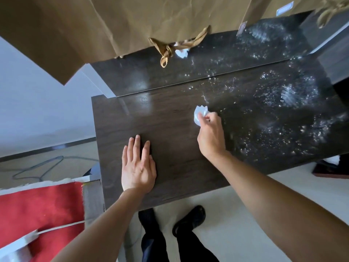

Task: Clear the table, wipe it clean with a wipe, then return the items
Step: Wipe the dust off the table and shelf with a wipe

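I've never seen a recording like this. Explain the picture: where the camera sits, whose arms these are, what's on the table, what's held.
There is no machine here. One camera is worn on a person's head and looks down, so both arms are that person's own. The left hand lies flat, fingers straight, on the dark wooden table. The right hand pinches a crumpled white wipe down at the tabletop. Wet shiny streaks cover the table's right part. A brown paper bag fills the top of the picture; whether it stands on the table I cannot tell.
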A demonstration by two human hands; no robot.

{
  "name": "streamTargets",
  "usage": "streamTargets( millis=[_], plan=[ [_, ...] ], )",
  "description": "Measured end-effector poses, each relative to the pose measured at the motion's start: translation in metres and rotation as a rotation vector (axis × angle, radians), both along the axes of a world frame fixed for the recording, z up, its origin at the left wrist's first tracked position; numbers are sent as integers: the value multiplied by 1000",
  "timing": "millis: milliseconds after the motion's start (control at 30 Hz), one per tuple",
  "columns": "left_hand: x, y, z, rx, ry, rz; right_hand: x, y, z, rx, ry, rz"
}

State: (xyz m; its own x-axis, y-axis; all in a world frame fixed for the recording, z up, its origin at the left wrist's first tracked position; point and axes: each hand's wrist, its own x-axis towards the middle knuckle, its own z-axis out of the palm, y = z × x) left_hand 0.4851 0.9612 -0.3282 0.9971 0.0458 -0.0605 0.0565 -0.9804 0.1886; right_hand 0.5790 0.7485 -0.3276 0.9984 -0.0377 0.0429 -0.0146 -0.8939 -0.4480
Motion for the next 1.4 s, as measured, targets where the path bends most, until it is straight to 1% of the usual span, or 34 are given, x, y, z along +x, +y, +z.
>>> streamTargets(
  millis=[100,133,167,200,267,333,367,400,433,500,533,567,600,633,733,800,867,900,1000,1033,1067,1100,1133,1200,1233,1267,1333,1367,1400],
  plan=[
    [1,-1,1,-2,6,10,-65,22,-4,84,-23,357],
    [2,-2,2,-4,10,10,-69,16,-4,97,-3,428],
    [2,-2,2,-4,13,11,-57,5,-7,93,-19,449],
    [3,-2,2,-2,14,11,-34,-5,-9,55,-52,406],
    [3,-1,2,1,16,8,21,-24,-7,-31,-62,192],
    [3,0,2,2,22,8,67,-30,-2,-72,27,-69],
    [4,0,1,3,28,9,75,-20,1,-91,54,-141],
    [4,0,1,5,34,8,72,-5,4,-109,60,-134],
    [5,1,1,6,42,6,62,13,4,-107,63,-49],
    [6,1,1,6,50,3,25,42,0,-45,81,239],
    [6,2,1,6,52,0,10,45,-2,-6,79,343],
    [6,2,1,7,56,-3,8,40,-4,17,59,390],
    [6,2,1,8,61,-4,19,30,-1,28,29,363],
    [6,2,1,9,64,-6,38,18,1,1,14,268],
    [8,3,0,11,74,-11,102,-13,7,-56,59,-155],
    [9,3,-1,13,85,-17,127,-3,6,-109,59,-310],
    [10,4,-1,9,91,-22,125,37,2,-86,46,-299],
    [10,4,-1,4,92,-25,116,60,-1,-68,50,-219],
    [10,4,-1,-11,92,-34,83,101,2,-72,10,229],
    [10,4,0,-13,96,-38,84,94,3,-43,29,304],
    [10,4,0,-15,99,-41,88,80,5,-28,31,316],
    [10,4,0,-17,100,-42,93,62,5,-35,42,279],
    [10,5,0,-18,100,-43,100,40,3,-38,20,190],
    [12,5,0,-14,102,-51,115,0,6,14,27,-159],
    [13,5,0,-14,101,-55,121,-7,6,-7,51,-293],
    [13,5,0,-16,101,-59,126,-3,3,-54,68,-369],
    [14,5,-1,-18,106,-72,124,33,6,-97,52,-378],
    [15,5,-1,-22,110,-80,117,58,5,-76,41,-318],
    [15,5,-2,-29,111,-86,108,84,4,-59,14,-195]
  ],
)
